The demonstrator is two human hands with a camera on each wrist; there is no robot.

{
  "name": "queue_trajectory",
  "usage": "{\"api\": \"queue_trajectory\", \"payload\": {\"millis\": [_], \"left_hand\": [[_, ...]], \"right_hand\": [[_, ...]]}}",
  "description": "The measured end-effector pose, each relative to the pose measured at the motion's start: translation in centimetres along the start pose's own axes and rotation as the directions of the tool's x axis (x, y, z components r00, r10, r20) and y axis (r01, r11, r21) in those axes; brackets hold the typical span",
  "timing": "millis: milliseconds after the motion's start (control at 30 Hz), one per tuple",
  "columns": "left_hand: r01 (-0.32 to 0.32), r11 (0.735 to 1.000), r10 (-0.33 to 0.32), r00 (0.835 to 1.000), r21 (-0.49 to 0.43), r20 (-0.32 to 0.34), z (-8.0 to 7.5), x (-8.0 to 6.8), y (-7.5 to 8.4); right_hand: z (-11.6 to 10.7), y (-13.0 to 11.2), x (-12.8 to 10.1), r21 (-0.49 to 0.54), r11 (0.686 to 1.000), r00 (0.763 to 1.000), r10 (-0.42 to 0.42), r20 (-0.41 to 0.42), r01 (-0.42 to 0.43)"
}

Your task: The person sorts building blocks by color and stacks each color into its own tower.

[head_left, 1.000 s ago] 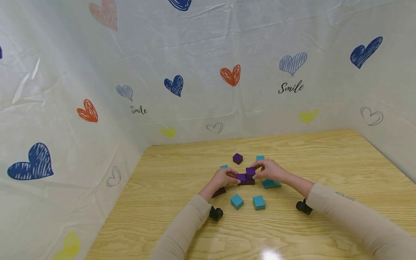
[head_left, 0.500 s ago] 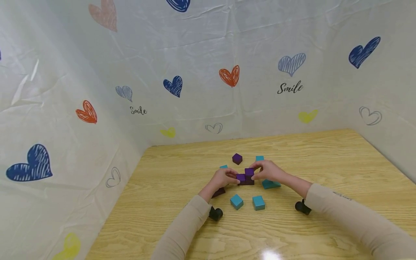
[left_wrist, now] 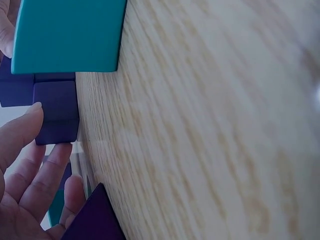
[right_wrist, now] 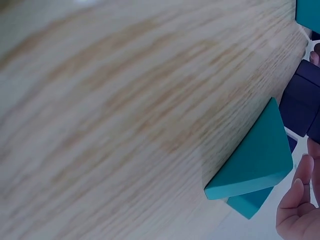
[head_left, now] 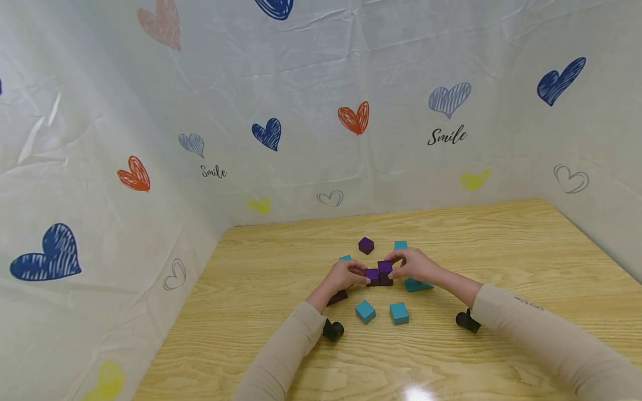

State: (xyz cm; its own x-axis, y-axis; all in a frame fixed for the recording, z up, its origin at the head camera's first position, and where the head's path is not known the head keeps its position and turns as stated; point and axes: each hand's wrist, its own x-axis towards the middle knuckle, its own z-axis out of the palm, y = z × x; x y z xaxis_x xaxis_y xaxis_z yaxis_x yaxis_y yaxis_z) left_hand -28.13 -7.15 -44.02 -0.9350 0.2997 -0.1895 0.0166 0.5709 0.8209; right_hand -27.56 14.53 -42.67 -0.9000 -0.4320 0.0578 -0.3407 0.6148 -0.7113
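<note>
In the head view my left hand (head_left: pixel 346 274) pinches a purple cube (head_left: pixel 372 277), thumb on the near side and fingers behind. The left wrist view shows this cube (left_wrist: pixel 57 112) low against the wooden table. Beside it on the right is a stack of two purple cubes. My right hand (head_left: pixel 415 264) pinches the upper cube (head_left: pixel 385 268) between thumb and fingers. In the right wrist view the lower cube (right_wrist: pixel 300 105) stands at the table, and my right fingers (right_wrist: pixel 300 195) partly show. A teal triangular block (right_wrist: pixel 260 155) lies close under the right hand.
Two teal cubes, one (head_left: pixel 365 312) turned and one (head_left: pixel 399 313) squarer, lie in front. A dark purple triangular block (left_wrist: pixel 97 220) is partly under the left hand. Behind are a purple block (head_left: pixel 366 245) and a half-hidden teal one (head_left: pixel 400 244). Black wrist cameras (head_left: pixel 468 321) hang below both wrists.
</note>
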Motion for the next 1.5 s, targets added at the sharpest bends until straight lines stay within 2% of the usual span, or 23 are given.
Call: {"api": "queue_trajectory", "payload": {"millis": [333,700,1067,1200,1233,1333,1433,1500], "left_hand": [[-0.002,1.0,0.002,1.0,0.01,0.006,0.0,0.0,0.0],[-0.018,1.0,0.018,1.0,0.014,-0.002,-0.1,-0.4,0.3],[-0.028,0.999,0.028,1.0,0.046,-0.005,-0.1,-0.3,0.5],[-0.021,0.999,0.02,1.0,0.046,0.003,0.0,-0.3,0.5],[-0.019,0.999,0.018,1.0,0.048,0.005,0.0,-0.3,0.5],[-0.014,0.998,0.014,1.0,0.066,0.011,-0.1,-0.3,0.5],[-0.018,0.997,0.018,1.0,0.079,0.006,-0.2,-0.3,0.5],[-0.023,0.997,0.024,1.0,0.072,-0.008,-0.4,-0.3,0.7]], "right_hand": [[-0.3,-0.3,-0.2,0.0,1.0,1.0,0.025,0.002,-0.025],[-0.3,0.3,-0.2,0.021,1.0,1.0,0.005,-0.001,-0.005],[-0.3,-0.3,-0.1,0.011,1.0,1.0,0.008,0.007,-0.008],[-0.4,0.0,-0.2,0.05,0.998,1.0,-0.026,0.016,0.025],[-0.2,0.7,0.0,0.065,0.996,0.998,-0.066,0.011,0.065],[-0.3,0.7,-0.2,0.075,0.992,0.995,-0.101,0.015,0.099],[-0.3,0.4,-0.3,0.068,0.994,0.996,-0.084,0.002,0.083],[-0.5,-0.6,-0.6,0.045,0.998,0.999,-0.032,-0.005,0.032]]}}
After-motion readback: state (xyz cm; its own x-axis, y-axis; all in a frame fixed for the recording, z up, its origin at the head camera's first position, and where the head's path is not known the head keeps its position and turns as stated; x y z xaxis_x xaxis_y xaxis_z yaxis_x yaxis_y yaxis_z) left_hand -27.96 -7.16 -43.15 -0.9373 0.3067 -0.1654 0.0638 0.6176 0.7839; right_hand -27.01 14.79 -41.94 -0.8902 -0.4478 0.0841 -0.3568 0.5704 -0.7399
